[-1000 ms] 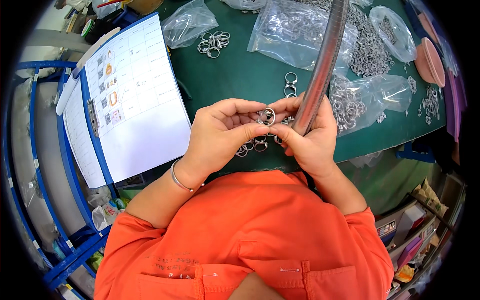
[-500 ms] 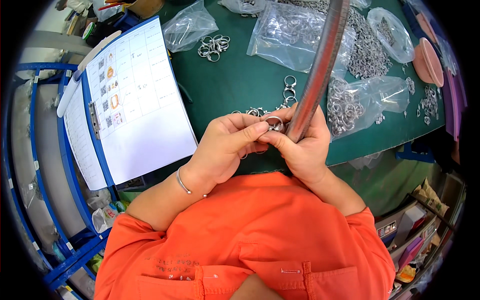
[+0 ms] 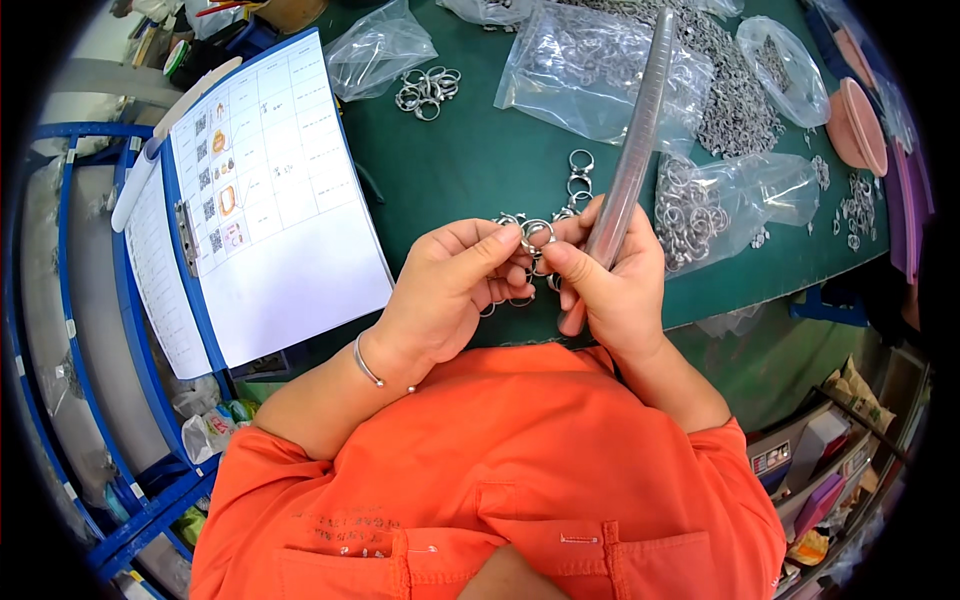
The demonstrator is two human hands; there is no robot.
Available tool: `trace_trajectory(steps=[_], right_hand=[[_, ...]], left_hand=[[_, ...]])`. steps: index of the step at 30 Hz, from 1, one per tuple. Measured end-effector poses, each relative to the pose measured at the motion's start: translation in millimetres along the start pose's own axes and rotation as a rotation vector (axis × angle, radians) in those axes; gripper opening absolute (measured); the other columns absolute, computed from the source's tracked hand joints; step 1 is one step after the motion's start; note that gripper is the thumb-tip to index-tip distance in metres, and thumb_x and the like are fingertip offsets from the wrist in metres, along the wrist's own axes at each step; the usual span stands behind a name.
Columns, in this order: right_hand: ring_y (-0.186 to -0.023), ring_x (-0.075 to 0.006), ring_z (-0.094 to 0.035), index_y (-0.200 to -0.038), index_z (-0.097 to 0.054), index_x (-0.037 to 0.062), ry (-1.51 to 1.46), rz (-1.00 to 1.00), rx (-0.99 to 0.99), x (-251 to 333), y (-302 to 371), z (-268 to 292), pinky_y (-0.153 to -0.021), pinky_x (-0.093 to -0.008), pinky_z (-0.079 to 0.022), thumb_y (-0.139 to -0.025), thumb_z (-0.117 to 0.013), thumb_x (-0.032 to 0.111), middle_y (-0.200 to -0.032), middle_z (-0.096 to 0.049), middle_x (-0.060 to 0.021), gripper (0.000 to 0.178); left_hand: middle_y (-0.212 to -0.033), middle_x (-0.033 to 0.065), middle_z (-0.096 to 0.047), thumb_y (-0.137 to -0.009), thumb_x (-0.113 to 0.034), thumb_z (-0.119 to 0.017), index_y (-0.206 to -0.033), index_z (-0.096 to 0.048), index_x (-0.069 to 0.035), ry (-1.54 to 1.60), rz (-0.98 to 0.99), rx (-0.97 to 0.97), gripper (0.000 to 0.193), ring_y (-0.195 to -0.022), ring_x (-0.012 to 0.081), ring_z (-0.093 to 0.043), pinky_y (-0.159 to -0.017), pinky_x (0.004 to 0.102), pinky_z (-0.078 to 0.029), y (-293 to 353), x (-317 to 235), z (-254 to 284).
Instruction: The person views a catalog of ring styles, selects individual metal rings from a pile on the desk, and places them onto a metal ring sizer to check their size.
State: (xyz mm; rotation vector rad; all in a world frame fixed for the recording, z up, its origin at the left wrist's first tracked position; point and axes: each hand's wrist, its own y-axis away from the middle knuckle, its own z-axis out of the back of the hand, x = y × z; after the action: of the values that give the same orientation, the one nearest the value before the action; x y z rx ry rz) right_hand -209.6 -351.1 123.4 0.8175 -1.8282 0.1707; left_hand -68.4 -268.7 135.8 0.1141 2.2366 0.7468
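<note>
My left hand [image 3: 462,270], with a silver bangle at its wrist, pinches a silver ring [image 3: 537,234] between thumb and fingers. Closed around a tapered metal ring mandrel [image 3: 640,140], my right hand [image 3: 622,275] also has its thumb and fingertips close to the ring; whether they touch it I cannot tell. The mandrel leans up and away, its thin end far and its thick end below my palm. The ring is off the mandrel. Behind and below my fingers lie more silver rings [image 3: 579,186] in a curved row, partly hidden by my hands.
On the green table [image 3: 450,170] lie a heap of rings [image 3: 428,92], a plastic bag of rings [image 3: 690,215], a larger clear bag [image 3: 570,75] and a pile of small metal parts [image 3: 735,110]. A pink bowl [image 3: 856,125] stands right; a blue clipboard with papers [image 3: 300,280] lies left.
The mandrel has tilted away from me and its thick end now shows lower, under my right hand. The ring has moved slightly up and left, and turned in my fingers.
</note>
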Motion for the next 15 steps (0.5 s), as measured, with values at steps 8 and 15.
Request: trace_trajectory(steps=[8,15], right_hand=[[-0.062,-0.0093,-0.058,-0.095,-0.041,0.0030,-0.071,0.007,-0.003,-9.2,-1.2,0.8,-0.040,-0.0162,-0.042,-0.082,-0.062,0.007,-0.080,-0.060,-0.0108,0.025],[-0.067,-0.0155,-0.062,-0.095,-0.039,0.0031,-0.176,0.011,0.049,-9.0,-3.6,2.8,-0.041,-0.0192,-0.046,-0.083,-0.059,0.004,-0.088,-0.061,-0.0177,0.023]], left_hand=[[-0.082,0.0068,-0.060,-0.090,-0.017,-0.051,-0.087,-0.057,0.000,0.034,0.045,0.067,0.018,-0.070,0.0116,-0.055,-0.066,0.0260,-0.048,-0.6,-0.3,1.7],[-0.076,0.0046,-0.055,-0.090,-0.014,-0.050,-0.088,-0.051,-0.003,0.000,-0.149,-0.043,0.011,-0.063,0.0114,-0.052,-0.061,0.0247,-0.045,3.0,-0.3,-1.1]])
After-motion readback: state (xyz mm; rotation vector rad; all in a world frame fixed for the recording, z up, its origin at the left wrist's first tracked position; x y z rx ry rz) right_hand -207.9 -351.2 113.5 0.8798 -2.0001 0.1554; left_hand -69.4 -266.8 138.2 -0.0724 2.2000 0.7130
